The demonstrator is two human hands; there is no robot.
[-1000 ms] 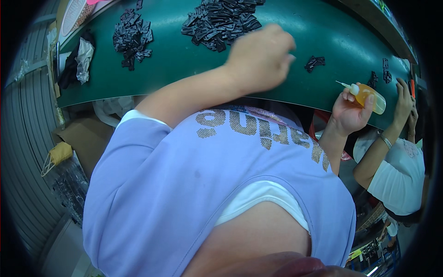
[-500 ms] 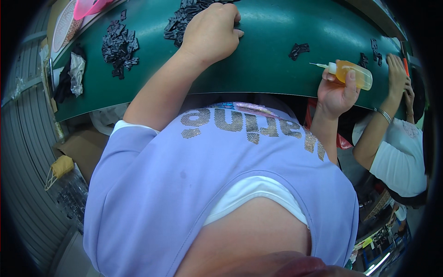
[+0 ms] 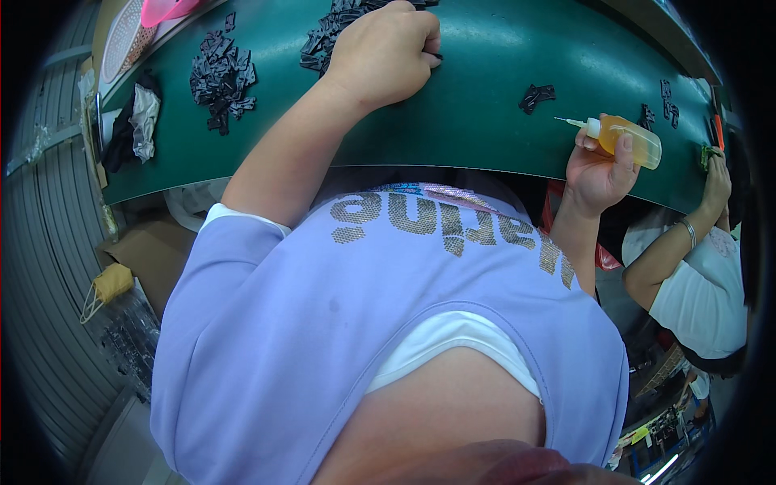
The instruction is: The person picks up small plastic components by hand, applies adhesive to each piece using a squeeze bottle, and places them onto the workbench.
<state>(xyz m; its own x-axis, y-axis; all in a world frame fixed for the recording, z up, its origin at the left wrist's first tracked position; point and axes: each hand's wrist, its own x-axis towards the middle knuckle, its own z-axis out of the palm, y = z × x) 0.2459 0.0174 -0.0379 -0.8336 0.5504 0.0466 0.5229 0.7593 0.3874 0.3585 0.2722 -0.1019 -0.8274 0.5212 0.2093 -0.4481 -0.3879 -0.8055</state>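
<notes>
Black parts pile point(image 3: 331, 32) half hidden under left hand point(image 3: 386, 50).

Bottle point(image 3: 630, 141): small, clear plastic, amber-yellow liquid inside; white neck with thin needle nozzle pointing left; lying near horizontal, gripped in right hand point(image 3: 596, 171) at front edge of green desk point(image 3: 485, 97).
Black pieces, pile point(image 3: 331, 36): small flat dark parts, heaped loosely at far side of desk; left hand point(image 3: 386, 52) closed, knuckles up, resting at pile's right edge, fingers point(image 3: 430, 50) curled down onto desk.
</notes>
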